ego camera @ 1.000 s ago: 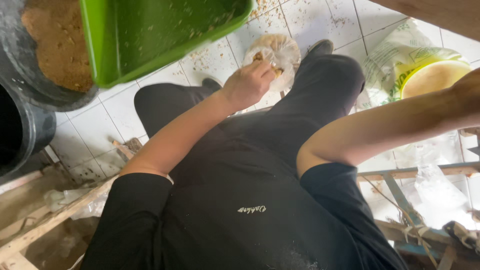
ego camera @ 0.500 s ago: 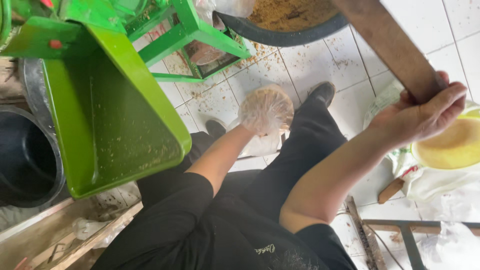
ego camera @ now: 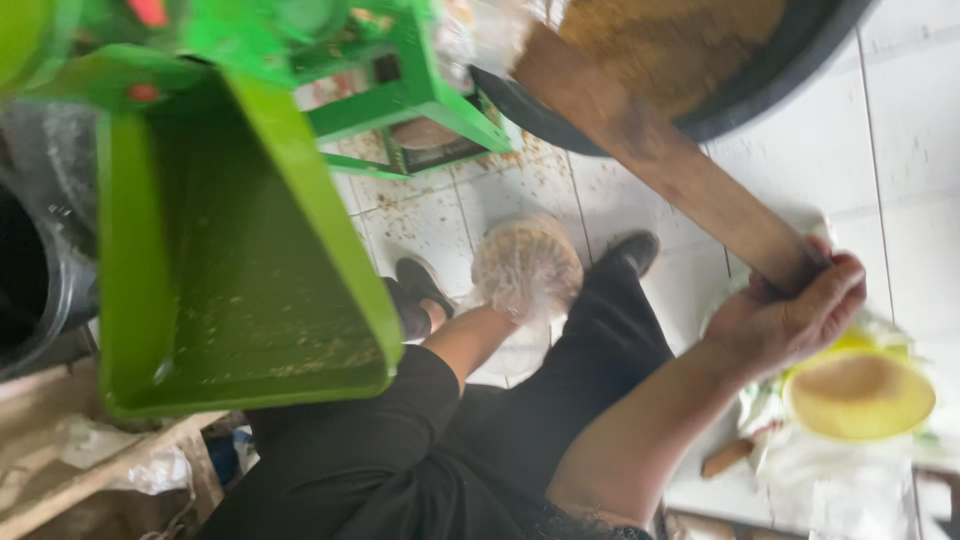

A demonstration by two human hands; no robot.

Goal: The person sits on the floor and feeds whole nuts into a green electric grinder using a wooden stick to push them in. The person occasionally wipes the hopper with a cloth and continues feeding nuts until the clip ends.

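Observation:
My right hand (ego camera: 792,312) grips the lower end of a long brown wooden stick (ego camera: 660,160), which slants up to the left into a dark basin (ego camera: 780,85) of brown crumbly meal. My left hand (ego camera: 512,288) holds a clear plastic bag (ego camera: 528,260) filled with pale brown meal, low between my knees above the white tiled floor (ego camera: 900,180). I am in black clothes, and my dark shoes (ego camera: 420,290) rest on the tiles.
A bright green chute (ego camera: 230,250) of a green-framed machine (ego camera: 400,90) juts out at left, with crumbs inside. A black bucket (ego camera: 35,280) stands far left. A yellow bowl (ego camera: 860,392) of brown meal sits at right on plastic bags. Wooden planks (ego camera: 70,480) lie at lower left.
The view has swung up and left, bringing the green machine and the basin into sight. My left hand has lifted the filled bag off the floor. My right hand has taken hold of the stick.

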